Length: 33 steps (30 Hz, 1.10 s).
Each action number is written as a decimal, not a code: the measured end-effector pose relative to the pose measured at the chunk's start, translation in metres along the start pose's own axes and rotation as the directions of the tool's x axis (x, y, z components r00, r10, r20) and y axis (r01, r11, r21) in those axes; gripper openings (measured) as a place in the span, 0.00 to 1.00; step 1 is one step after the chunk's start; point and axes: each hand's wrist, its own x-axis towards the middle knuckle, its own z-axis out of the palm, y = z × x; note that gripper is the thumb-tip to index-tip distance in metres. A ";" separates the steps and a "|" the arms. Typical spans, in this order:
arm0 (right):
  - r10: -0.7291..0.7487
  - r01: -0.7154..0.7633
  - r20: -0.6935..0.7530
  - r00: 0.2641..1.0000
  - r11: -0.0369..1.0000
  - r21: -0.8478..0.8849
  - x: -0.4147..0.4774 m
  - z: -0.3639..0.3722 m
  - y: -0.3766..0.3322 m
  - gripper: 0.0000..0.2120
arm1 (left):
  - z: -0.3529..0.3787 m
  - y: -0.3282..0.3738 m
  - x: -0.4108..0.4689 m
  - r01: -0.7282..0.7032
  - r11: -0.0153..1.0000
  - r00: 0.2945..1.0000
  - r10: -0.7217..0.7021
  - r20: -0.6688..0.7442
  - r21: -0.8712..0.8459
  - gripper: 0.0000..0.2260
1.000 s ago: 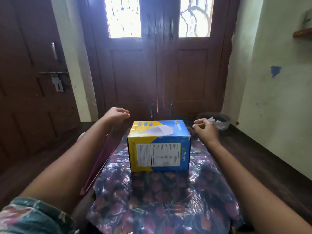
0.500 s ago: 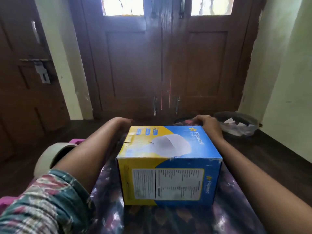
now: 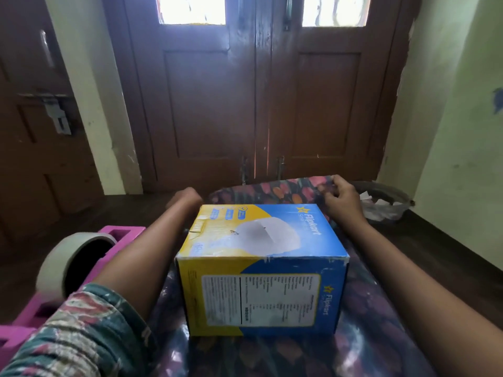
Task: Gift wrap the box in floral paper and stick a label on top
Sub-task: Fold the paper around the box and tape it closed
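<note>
The right hand [image 3: 341, 202] is pinching the far edge of the floral paper [image 3: 272, 191] just behind the box [image 3: 261, 268]; the left hand [image 3: 187, 198] is showing blurred at the box's far-left corner, its grip impossible to tell.
The box is sitting bare on the paper, which is lying under it and standing up just beyond its far side. Done well, I judge, both hands are holding that edge level and drawing it taut and square over the box's top, without creasing the glossy sheet or sliding the box. A tape roll [image 3: 65, 265] is waiting left of the box on a pink stand [image 3: 119, 235].
</note>
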 end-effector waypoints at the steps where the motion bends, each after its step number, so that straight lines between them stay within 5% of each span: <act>1: -0.004 0.004 -0.010 1.000 1.000 0.009 0.000 -0.003 -0.005 0.08 | -0.008 -0.004 -0.002 -0.021 0.999 1.000 0.020 -0.009 -0.035 0.15; 7: -0.036 0.041 -0.122 0.992 0.999 0.036 -0.008 -0.043 -0.046 0.04 | -0.073 -0.014 -0.049 -0.182 0.848 0.983 0.148 -0.109 -0.498 0.05; 10: -0.018 0.033 -0.153 0.988 0.995 0.095 -0.018 -0.064 -0.061 0.13 | -0.093 -0.019 -0.088 -0.258 0.704 0.966 0.168 -0.198 -0.662 0.14; 13: -0.024 0.038 -0.083 0.996 0.984 0.176 -0.036 -0.087 -0.074 0.12 | -0.108 -0.029 -0.128 -0.332 0.604 0.942 0.250 -0.224 -0.724 0.26; 16: -0.047 0.048 -0.010 0.999 0.978 0.203 -0.059 -0.108 -0.084 0.12 | -0.119 -0.041 -0.165 -0.375 0.579 0.922 0.316 -0.225 -0.724 0.17; 22: -0.018 0.012 0.037 0.999 0.987 0.162 -0.116 -0.135 -0.094 0.14 | -0.127 -0.085 -0.213 -0.493 0.672 0.870 0.395 -0.297 -0.552 0.11; 27: -0.048 0.059 0.125 0.991 0.995 -0.083 -0.154 -0.141 -0.097 0.05 | -0.122 -0.096 -0.244 -0.581 0.813 0.776 0.545 -0.316 -0.025 0.06; 33: -0.046 0.091 0.161 0.986 0.955 -0.283 -0.168 -0.132 -0.094 0.05 | -0.116 -0.095 -0.261 -0.519 0.806 0.783 0.582 -0.221 0.285 0.09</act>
